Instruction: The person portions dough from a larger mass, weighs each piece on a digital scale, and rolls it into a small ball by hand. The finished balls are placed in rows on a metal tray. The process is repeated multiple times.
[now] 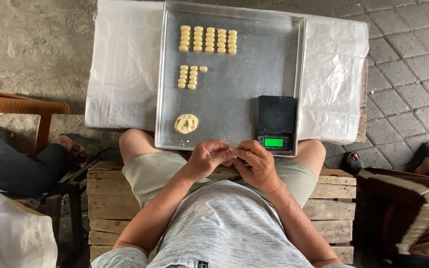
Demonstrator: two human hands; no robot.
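Both hands, left hand (209,158) and right hand (258,163), meet fingertip to fingertip at the metal tray's (247,89) near edge, pinching something hidden, probably dough like the soft lump (186,123); it seems light, easily squashed, best held gently.

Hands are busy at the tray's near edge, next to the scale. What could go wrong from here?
1. The black digital scale sits right beside both hands; a stray movement might nudge it.
2. The metal tray overhangs the covered table toward the person's knees, so pressing on its near rim might tip it and scatter the rows of small dough pieces.
3. The dough lump lies near the left hand and might get squashed.
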